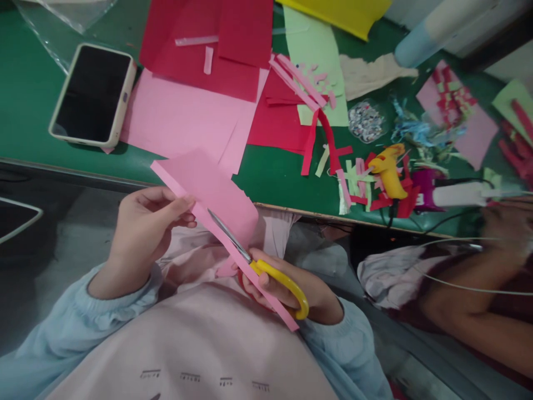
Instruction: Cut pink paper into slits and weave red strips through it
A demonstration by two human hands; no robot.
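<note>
My left hand (144, 230) pinches the left edge of a pink paper sheet (216, 191), held in the air over my lap. My right hand (287, 291) grips yellow-handled scissors (266, 266). The blades lie along the sheet's lower edge, where a narrow pink strip (270, 303) hangs down past my right hand.
A green table (275, 178) lies ahead with a phone (94, 94) at the left. Red paper (208, 44), large pink paper (179, 116), light green paper (316, 55) and cut strips (358, 183) are scattered across it. A yellow glue gun (389, 169) lies to the right. Another person's arm (470, 300) is at right.
</note>
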